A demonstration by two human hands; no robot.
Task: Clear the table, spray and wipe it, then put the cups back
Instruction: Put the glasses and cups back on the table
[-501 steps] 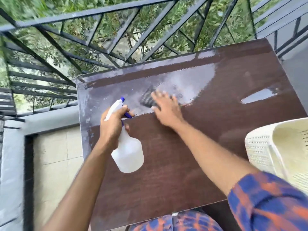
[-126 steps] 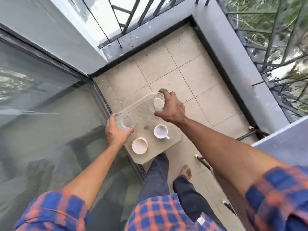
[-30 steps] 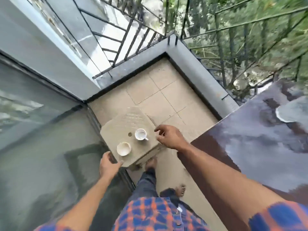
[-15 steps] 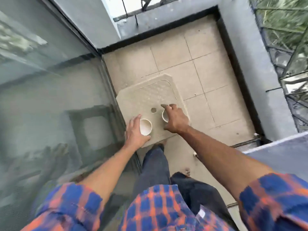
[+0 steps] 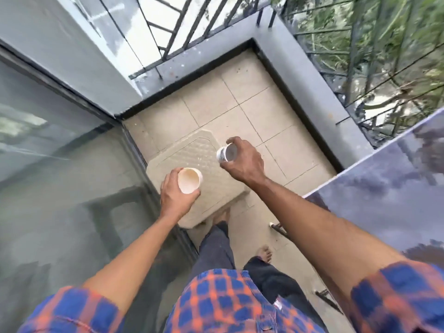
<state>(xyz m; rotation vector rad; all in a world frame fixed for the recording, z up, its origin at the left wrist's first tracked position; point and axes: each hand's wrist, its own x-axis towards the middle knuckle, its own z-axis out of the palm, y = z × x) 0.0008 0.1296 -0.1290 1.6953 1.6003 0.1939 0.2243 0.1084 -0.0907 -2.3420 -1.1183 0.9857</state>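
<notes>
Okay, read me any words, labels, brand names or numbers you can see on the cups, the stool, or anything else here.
No readable text anywhere.
Cream cup, in the left hand: plain, no print visible.
White cup, in the right hand: dark smudges, too blurred to tell whether they are print.
Stool: embossed pattern only.
Shirt tag: too small and blurred.

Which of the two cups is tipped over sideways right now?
The white cup in the right hand, its mouth facing sideways. The cream cup in the left hand stays upright, mouth up.
</notes>
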